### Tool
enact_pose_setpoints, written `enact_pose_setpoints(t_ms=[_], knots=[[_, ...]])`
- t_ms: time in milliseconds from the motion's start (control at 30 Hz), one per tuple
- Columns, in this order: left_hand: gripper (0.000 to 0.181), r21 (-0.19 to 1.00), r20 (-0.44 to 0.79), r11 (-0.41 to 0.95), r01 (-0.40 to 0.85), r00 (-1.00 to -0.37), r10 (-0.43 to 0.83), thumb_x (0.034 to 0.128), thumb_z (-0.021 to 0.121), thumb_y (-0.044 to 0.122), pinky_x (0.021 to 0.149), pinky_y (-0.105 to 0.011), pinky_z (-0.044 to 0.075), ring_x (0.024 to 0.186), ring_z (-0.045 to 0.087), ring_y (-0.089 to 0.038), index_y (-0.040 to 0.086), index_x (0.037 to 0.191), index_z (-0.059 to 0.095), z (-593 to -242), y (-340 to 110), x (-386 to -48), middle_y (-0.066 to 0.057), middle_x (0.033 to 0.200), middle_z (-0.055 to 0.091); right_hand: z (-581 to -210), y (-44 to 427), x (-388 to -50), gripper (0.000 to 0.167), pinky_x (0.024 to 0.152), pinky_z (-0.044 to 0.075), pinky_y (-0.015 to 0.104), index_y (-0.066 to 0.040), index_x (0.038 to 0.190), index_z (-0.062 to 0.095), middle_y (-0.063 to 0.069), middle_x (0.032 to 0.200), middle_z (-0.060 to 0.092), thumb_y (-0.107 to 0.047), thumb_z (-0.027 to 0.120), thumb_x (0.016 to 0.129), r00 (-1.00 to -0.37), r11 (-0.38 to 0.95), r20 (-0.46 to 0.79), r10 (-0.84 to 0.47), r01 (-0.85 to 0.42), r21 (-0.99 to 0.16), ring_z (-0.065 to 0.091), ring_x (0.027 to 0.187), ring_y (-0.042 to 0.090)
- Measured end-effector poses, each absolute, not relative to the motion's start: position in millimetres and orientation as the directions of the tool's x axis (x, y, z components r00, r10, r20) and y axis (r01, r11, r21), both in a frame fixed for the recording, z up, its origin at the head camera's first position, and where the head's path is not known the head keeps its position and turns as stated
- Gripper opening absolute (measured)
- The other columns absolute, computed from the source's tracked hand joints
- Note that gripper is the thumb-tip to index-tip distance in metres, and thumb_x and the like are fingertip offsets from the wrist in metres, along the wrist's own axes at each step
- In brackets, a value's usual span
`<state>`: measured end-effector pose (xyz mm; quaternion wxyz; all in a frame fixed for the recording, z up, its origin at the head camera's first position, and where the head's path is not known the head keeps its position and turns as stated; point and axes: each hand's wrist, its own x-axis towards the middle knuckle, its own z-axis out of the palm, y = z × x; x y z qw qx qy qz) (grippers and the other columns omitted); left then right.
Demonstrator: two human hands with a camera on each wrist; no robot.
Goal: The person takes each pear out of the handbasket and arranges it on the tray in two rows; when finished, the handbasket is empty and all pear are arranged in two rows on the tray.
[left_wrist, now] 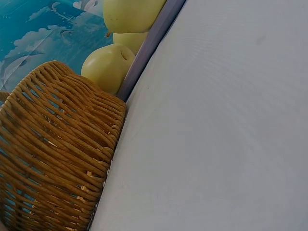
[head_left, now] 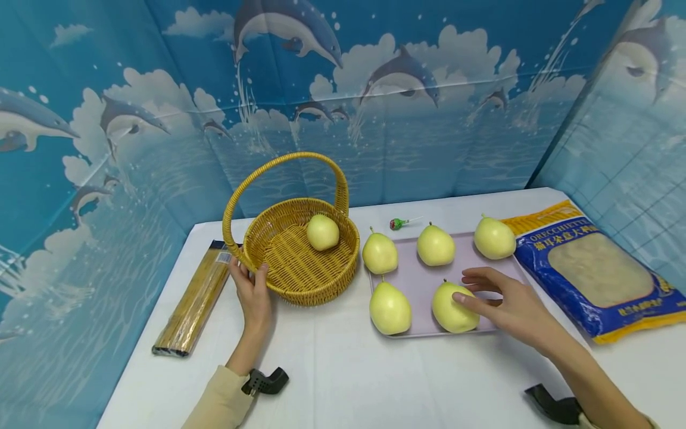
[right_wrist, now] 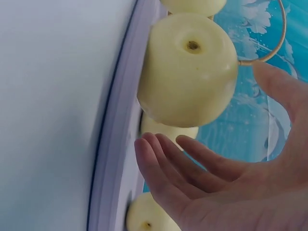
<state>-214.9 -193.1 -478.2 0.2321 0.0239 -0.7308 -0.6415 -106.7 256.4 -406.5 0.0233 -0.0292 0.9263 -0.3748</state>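
Observation:
My left hand (head_left: 254,301) grips the left rim of a wicker basket (head_left: 313,295), thumb on the inside and fingers outside, below the arched handle. One yellow-green pear (head_left: 323,232) lies inside the basket. To its right, a pale purple tray (head_left: 420,291) bears several more pears. My right hand (head_left: 509,307) reaches over the tray's right side, thumb and fingers spread about the front-right pear (head_left: 450,310). In the right wrist view, a gap shows between the fingers and that pear (right_wrist: 192,82). The left wrist view shows basket weave (left_wrist: 57,149) but almost none of the hand.
A flat golden-brown package (head_left: 195,298) lies left of the basket. A wrapped lollipop (head_left: 396,224) is behind the tray. At the right lies a blue-and-yellow orecchiette bag (head_left: 595,268), close to the tray. A dolphin-print curtain (head_left: 375,149) hangs behind the white table (head_left: 343,381).

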Motion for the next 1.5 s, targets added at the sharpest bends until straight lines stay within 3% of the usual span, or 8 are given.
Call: enact_pose_setpoints(t_ms=[333, 533, 700, 900, 1067, 1267, 1500], knots=[[0.059, 0.95, 0.31, 0.153, 0.274, -0.895, -0.321, 0.1055, 0.054, 0.021, 0.108, -0.019, 0.041, 0.14, 0.053, -0.03, 0.021, 0.158, 0.027, -478, -186, -218, -0.01, 0.16, 0.049, -399, 256, -101, 0.071, 0.102, 0.055, 0.051, -0.003, 0.151, 0.052, 0.023, 0.148, 0.06, -0.047, 0.072, 0.099, -0.996, 0.72, 0.055, -0.074, -0.091, -0.688, 0.061, 0.131, 0.044], [0.059, 0.945, 0.32, 0.161, 0.283, -0.898, -0.302, 0.1077, 0.052, 0.022, 0.125, -0.04, 0.036, 0.152, 0.042, -0.023, 0.027, 0.162, 0.031, -478, -179, -219, 0.001, 0.168, 0.038, -381, 242, -97, 0.074, 0.107, 0.05, 0.062, -0.007, 0.154, 0.049, 0.022, 0.151, 0.056, -0.047, 0.076, 0.096, -0.99, 0.723, 0.129, -0.058, -0.131, -0.678, 0.057, 0.134, 0.049], [0.051, 0.939, 0.33, 0.201, 0.28, -0.899, -0.287, 0.1088, 0.051, 0.021, 0.125, -0.049, 0.035, 0.154, 0.039, -0.023, 0.025, 0.159, 0.041, -478, -177, -220, 0.002, 0.17, 0.034, -364, 214, -102, 0.078, 0.106, 0.048, 0.067, -0.009, 0.154, 0.049, 0.019, 0.154, 0.055, -0.048, 0.078, 0.094, -0.985, 0.744, 0.152, -0.078, -0.159, -0.649, 0.057, 0.133, 0.05], [0.049, 0.946, 0.309, 0.193, 0.259, -0.9, -0.307, 0.1093, 0.052, 0.023, 0.125, -0.044, 0.032, 0.153, 0.04, -0.025, 0.025, 0.158, 0.042, -478, -180, -218, 0.001, 0.167, 0.039, -356, 176, -127, 0.077, 0.115, 0.046, 0.058, -0.018, 0.156, 0.049, 0.011, 0.157, 0.054, -0.049, 0.079, 0.093, -0.967, 0.664, 0.161, -0.198, -0.253, -0.704, 0.055, 0.141, 0.04], [0.051, 0.955, 0.291, 0.151, 0.254, -0.901, -0.323, 0.1096, 0.052, 0.02, 0.125, -0.042, 0.032, 0.153, 0.04, -0.027, 0.024, 0.159, 0.041, -478, -181, -216, -0.001, 0.168, 0.037, -356, 146, -152, 0.08, 0.122, 0.042, 0.052, -0.017, 0.159, 0.045, 0.007, 0.162, 0.048, -0.045, 0.08, 0.092, -0.941, 0.543, 0.171, -0.291, -0.31, -0.781, 0.047, 0.15, 0.034], [0.053, 0.946, 0.312, 0.185, 0.264, -0.895, -0.32, 0.11, 0.051, 0.022, 0.129, -0.042, 0.028, 0.157, 0.035, -0.022, 0.024, 0.162, 0.039, -479, -185, -215, 0.003, 0.17, 0.036, -347, 116, -181, 0.077, 0.122, 0.041, 0.049, -0.012, 0.158, 0.044, 0.014, 0.16, 0.048, -0.035, 0.08, 0.093, -0.935, 0.456, 0.126, -0.332, -0.276, -0.846, 0.045, 0.15, 0.034], [0.059, 0.94, 0.331, 0.193, 0.282, -0.892, -0.308, 0.1096, 0.05, 0.02, 0.13, -0.047, 0.027, 0.158, 0.033, -0.025, 0.024, 0.166, 0.033, -474, -188, -214, 0.004, 0.172, 0.033, -330, 80, -217, 0.069, 0.122, 0.042, 0.047, -0.016, 0.157, 0.046, 0.006, 0.159, 0.05, -0.032, 0.076, 0.097, -0.951, 0.344, 0.043, -0.305, -0.152, -0.927, 0.045, 0.15, 0.028]])
